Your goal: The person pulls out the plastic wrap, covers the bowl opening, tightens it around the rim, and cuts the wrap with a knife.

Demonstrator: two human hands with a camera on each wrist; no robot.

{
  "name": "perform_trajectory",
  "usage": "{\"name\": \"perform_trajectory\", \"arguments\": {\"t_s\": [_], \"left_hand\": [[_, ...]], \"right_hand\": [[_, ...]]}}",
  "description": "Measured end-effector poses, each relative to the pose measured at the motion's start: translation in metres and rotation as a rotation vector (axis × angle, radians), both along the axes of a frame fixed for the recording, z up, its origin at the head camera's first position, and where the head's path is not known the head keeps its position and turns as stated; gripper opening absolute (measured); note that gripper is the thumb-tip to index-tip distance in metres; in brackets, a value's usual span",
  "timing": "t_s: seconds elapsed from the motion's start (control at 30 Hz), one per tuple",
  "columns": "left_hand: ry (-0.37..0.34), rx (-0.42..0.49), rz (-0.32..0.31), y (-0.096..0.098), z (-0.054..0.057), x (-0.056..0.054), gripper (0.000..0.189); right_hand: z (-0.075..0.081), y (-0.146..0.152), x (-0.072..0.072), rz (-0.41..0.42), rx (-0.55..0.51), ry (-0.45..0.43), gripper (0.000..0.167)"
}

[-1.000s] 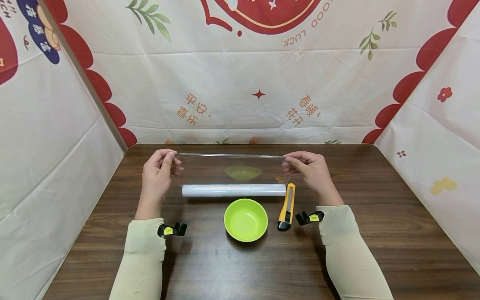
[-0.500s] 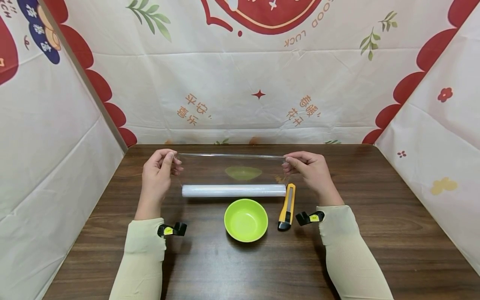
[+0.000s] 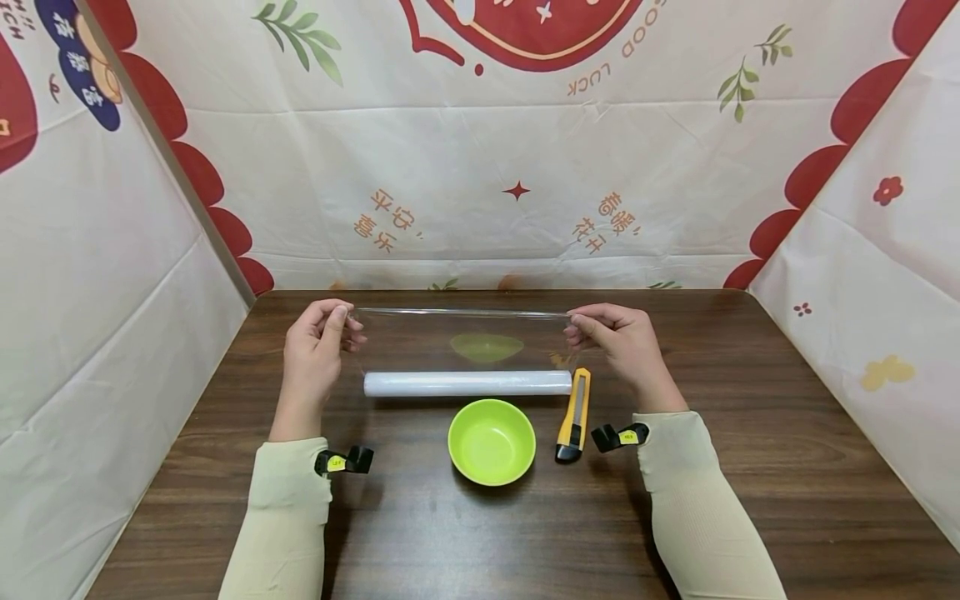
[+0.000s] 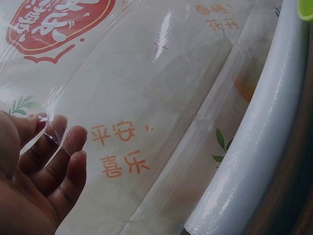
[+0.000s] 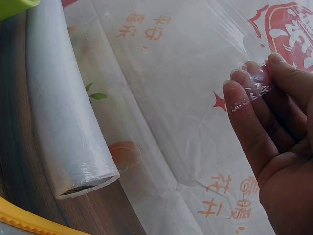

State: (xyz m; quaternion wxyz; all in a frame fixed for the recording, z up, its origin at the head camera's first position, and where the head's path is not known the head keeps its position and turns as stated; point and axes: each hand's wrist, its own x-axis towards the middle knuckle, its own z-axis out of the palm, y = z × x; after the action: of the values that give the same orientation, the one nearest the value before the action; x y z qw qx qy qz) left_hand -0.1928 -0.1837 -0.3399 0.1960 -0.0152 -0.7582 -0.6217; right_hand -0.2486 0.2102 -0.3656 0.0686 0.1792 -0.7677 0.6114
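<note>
With my left hand (image 3: 312, 350) and my right hand (image 3: 618, 340) I pinch the film (image 3: 465, 340) at its two corners, thumb against fingers, its edge stretched straight between them — the roll (image 3: 467, 383) it runs from lies on the table (image 3: 750, 483) just beyond the bowl (image 3: 491, 442), the cutter (image 3: 574, 415) at its right end.

L hand (image 4: 41, 176) w/ clr film (image 4: 151, 105)

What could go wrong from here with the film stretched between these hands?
The film, pinched near its corners by the left hand and right hand, might slip or tear.
The roll, with no hand on it, might shift if tugged.
The yellow knife by the roll's right end could get knocked.
</note>
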Motion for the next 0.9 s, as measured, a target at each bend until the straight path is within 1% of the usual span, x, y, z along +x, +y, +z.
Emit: {"name": "perform_trajectory", "arguments": {"t_s": [0.17, 0.23, 0.4, 0.6, 0.77, 0.9], "left_hand": [[0.006, 0.002, -0.002, 0.0, 0.001, 0.001, 0.02], [0.01, 0.007, -0.002, -0.002, -0.004, -0.003, 0.02], [0.024, 0.017, -0.002, -0.009, -0.02, -0.013, 0.022], [0.021, 0.018, -0.002, -0.01, -0.021, -0.014, 0.029], [0.008, 0.018, 0.001, -0.009, -0.02, -0.016, 0.028], [0.014, 0.026, -0.001, -0.008, -0.019, -0.014, 0.028]], "right_hand": [[0.0, 0.0, 0.0, 0.001, -0.002, 0.007, 0.024], [0.0, 0.0, 0.0, 0.0, -0.001, 0.008, 0.024], [-0.001, 0.0, 0.0, -0.003, 0.0, 0.006, 0.024], [-0.002, 0.001, -0.001, 0.003, -0.01, -0.001, 0.022], [-0.002, 0.001, -0.002, 0.004, -0.021, -0.008, 0.022], [-0.001, 0.0, -0.001, 0.005, -0.022, -0.005, 0.023]]}}
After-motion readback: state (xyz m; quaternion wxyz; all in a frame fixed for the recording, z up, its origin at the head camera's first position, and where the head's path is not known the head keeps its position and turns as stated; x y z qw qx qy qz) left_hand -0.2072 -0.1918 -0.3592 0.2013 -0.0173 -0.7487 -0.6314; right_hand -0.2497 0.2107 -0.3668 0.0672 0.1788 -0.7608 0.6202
